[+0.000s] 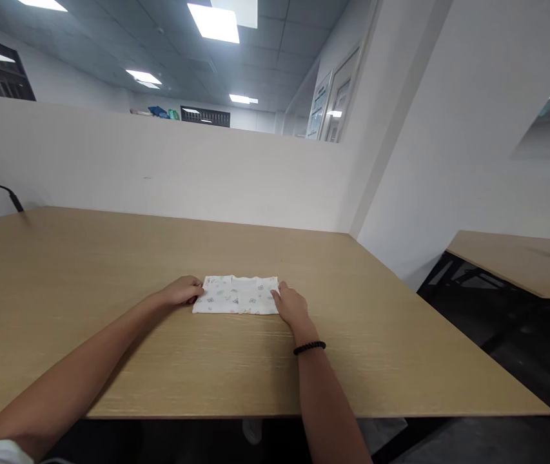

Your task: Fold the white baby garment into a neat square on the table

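Note:
A white cloth garment (238, 296) with small printed figures lies folded into a flat, wide rectangle on the wooden table (173, 367). Its upper edge dips in the middle like a neckline. My left hand (184, 290) grips the garment's left end, thumb on top and the other fingers partly hidden. At the opposite end, my right hand (292, 303) pinches the right edge, its thumb lying over the cloth. A black beaded bracelet (309, 348) circles my right wrist.
A low white partition (197, 174) runs along the table's far edge, meeting a wall (429, 148) at the right. Another wooden table (516, 261) stands to the right across a gap. A black cable (13, 197) hangs over the far left corner.

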Demonstrator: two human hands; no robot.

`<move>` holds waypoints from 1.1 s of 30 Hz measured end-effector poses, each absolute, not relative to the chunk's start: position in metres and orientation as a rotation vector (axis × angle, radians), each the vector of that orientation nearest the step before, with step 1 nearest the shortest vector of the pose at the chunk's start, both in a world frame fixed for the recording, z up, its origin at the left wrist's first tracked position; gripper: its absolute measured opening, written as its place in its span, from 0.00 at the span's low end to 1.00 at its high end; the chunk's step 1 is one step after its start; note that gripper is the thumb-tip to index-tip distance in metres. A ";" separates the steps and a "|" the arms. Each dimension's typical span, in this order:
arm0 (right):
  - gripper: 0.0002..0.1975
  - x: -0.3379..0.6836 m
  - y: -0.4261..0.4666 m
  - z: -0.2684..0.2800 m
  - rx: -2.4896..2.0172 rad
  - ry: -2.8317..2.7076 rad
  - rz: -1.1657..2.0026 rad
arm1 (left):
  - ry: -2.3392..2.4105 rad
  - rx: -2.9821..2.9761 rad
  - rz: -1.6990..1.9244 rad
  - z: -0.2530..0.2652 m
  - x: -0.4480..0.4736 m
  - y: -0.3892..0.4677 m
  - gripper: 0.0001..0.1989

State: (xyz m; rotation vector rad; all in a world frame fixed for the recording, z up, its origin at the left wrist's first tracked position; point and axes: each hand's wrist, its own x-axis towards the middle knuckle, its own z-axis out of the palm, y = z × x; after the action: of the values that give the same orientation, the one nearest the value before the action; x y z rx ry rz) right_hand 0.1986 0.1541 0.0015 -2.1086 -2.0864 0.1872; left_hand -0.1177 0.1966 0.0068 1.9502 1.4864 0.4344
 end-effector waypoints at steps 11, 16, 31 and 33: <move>0.18 0.197 0.153 0.004 -2.174 -1.941 0.185 | 1.133 2.042 0.336 0.014 -0.124 0.191 0.24; 0.17 0.197 0.152 0.003 -2.182 -1.939 0.201 | 1.063 2.036 0.291 0.010 -0.129 0.196 0.23; 0.27 0.182 0.153 -0.012 -1.767 -2.246 0.101 | 1.218 2.552 0.662 -0.012 -0.112 0.194 0.30; 0.25 0.182 0.152 -0.014 -1.799 -2.290 0.130 | 1.186 2.583 0.544 -0.016 -0.112 0.196 0.30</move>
State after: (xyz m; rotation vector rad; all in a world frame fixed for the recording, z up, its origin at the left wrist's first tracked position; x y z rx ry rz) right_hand 0.1816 0.1520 -0.0138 -1.7989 -2.2905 0.1299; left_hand -0.1122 0.1961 -0.0159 2.5834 1.1865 0.5437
